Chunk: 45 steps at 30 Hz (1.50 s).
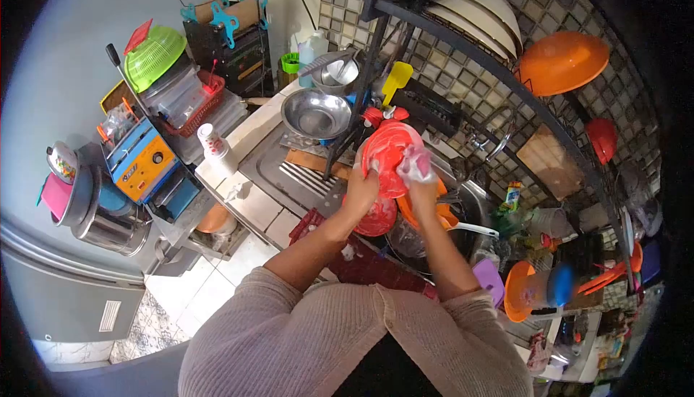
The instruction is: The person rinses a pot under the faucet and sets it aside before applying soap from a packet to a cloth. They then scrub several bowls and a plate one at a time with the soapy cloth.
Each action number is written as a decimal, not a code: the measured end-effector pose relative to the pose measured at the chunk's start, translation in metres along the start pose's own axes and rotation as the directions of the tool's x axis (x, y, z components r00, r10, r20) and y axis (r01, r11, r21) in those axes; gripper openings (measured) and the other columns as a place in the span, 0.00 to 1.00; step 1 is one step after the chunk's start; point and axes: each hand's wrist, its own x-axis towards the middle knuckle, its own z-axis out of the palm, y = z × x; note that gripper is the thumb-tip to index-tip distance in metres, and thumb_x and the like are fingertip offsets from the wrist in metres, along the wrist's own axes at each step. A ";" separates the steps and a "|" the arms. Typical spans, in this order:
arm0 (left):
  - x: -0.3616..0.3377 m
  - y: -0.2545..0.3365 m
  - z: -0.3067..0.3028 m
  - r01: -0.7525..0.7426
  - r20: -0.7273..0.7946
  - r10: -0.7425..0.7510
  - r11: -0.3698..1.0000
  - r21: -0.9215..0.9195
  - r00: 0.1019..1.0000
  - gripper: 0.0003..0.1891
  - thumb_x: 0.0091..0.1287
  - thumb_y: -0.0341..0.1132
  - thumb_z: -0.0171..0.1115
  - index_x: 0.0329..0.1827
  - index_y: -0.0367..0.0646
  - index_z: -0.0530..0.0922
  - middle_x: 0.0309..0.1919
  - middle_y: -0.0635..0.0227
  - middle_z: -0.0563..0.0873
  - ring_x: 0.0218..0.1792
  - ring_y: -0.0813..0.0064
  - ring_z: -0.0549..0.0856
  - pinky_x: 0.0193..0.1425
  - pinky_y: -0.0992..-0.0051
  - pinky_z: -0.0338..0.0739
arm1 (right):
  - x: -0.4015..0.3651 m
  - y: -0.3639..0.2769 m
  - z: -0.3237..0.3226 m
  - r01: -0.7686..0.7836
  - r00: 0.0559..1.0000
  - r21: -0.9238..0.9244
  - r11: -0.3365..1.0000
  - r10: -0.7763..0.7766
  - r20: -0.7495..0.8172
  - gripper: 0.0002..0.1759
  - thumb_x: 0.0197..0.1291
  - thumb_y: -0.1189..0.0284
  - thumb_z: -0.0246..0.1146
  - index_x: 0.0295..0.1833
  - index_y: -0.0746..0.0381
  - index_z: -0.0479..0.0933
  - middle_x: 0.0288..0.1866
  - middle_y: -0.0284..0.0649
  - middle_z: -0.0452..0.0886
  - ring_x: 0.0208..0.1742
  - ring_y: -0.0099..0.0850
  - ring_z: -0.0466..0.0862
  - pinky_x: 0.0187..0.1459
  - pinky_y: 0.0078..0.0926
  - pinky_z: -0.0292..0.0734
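Observation:
My left hand (pixel 363 186) grips the lower left rim of a red plastic dish (pixel 384 153) streaked with white suds, tilted up above the sink. Pressed to its right side is a pale, foamy scrubbing pad (pixel 416 163), with my right hand (pixel 425 189) closed round it. The pad's exact kind is hidden by foam and fingers. Below my left hand sits another red, soapy dish (pixel 377 218). Under my right hand, an orange bowl (pixel 412 213) and a white-handled utensil (pixel 473 229) lie in the sink (pixel 473 198).
A black dish rack (pixel 463 43) rises close in front, holding white plates (pixel 481 18) and an orange bowl (pixel 571 63). A steel bowl (pixel 316 114) stands on the left drainboard. Paper cups (pixel 215 148) stand at the counter's left edge. The faucet (pixel 499 144) is behind the sink.

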 end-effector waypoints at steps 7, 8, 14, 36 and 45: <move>-0.023 0.007 0.012 -0.086 0.022 0.086 0.996 -0.002 0.996 0.33 0.59 0.20 0.45 0.71 0.45 0.57 0.57 0.50 0.75 0.59 0.60 0.75 0.64 0.69 0.65 | 0.013 -0.014 -0.012 -0.103 0.995 0.077 0.992 0.101 0.024 0.13 0.51 0.74 0.68 0.42 0.62 0.74 0.36 0.36 0.80 0.36 0.26 0.80 0.36 0.24 0.78; -0.022 0.006 0.010 -0.004 0.110 -0.001 0.999 0.045 0.994 0.33 0.58 0.20 0.46 0.71 0.45 0.56 0.56 0.49 0.77 0.59 0.58 0.76 0.63 0.68 0.66 | 0.017 -0.030 -0.020 0.174 0.984 -0.224 0.959 -0.161 0.078 0.16 0.47 0.72 0.69 0.42 0.61 0.75 0.36 0.38 0.80 0.38 0.32 0.80 0.40 0.28 0.78; -0.002 0.002 0.005 0.065 0.412 -0.141 0.979 0.194 0.900 0.32 0.57 0.21 0.47 0.70 0.43 0.60 0.53 0.45 0.79 0.57 0.55 0.79 0.61 0.68 0.70 | 0.058 -0.022 -0.037 0.745 0.667 -0.556 0.370 -0.388 0.636 0.21 0.44 0.58 0.70 0.42 0.56 0.79 0.43 0.43 0.82 0.45 0.44 0.81 0.44 0.38 0.77; 0.004 0.030 0.020 -0.172 0.403 -0.073 0.825 0.538 0.912 0.22 0.58 0.35 0.59 0.58 0.40 0.74 0.39 0.43 0.83 0.43 0.46 0.82 0.48 0.58 0.76 | 0.034 -0.059 -0.077 0.580 0.814 -0.671 0.462 -0.295 0.501 0.14 0.45 0.65 0.71 0.39 0.53 0.81 0.34 0.38 0.83 0.32 0.37 0.84 0.34 0.31 0.78; 0.009 -0.003 0.035 -0.254 0.117 0.243 0.962 0.100 0.963 0.19 0.62 0.32 0.57 0.58 0.41 0.73 0.42 0.50 0.84 0.46 0.52 0.83 0.49 0.64 0.77 | 0.026 0.000 -0.063 0.185 0.974 0.137 0.973 -0.163 -0.161 0.18 0.50 0.83 0.67 0.49 0.62 0.76 0.38 0.36 0.83 0.37 0.25 0.83 0.35 0.20 0.78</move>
